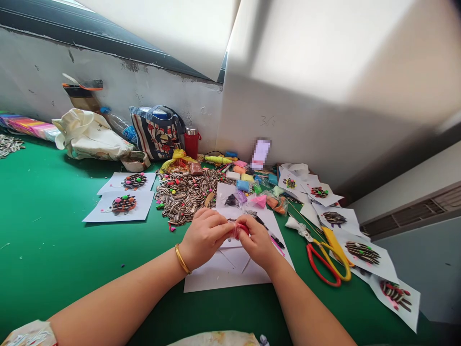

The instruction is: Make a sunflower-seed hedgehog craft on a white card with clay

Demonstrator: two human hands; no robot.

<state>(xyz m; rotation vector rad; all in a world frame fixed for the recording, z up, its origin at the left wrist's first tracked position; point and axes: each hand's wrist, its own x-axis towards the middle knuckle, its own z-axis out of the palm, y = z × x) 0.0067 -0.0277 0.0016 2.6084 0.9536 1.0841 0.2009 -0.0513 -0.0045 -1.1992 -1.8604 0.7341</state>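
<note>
My left hand (205, 236) and my right hand (257, 242) meet over white paper (205, 278). Between their fingertips is a small packet of red clay in clear plastic (236, 230), which both hands pinch. Fingers cover much of the packet. Just beyond lie a black lump of clay (231, 200), a purple packet (240, 197) and a pink packet (258, 201). A black pen (277, 240) rests on the paper by my right hand. Past my left hand spreads a heap of striped sunflower seeds (190, 192).
Scissors with red and yellow handles (324, 264) lie on the green table (54, 230) at right. Seed-decorated cards (367, 252) line the right edge; two more cards (118, 211) lie left. Bags (156, 134), a red flask (191, 144) and a phone (260, 154) stand along the wall.
</note>
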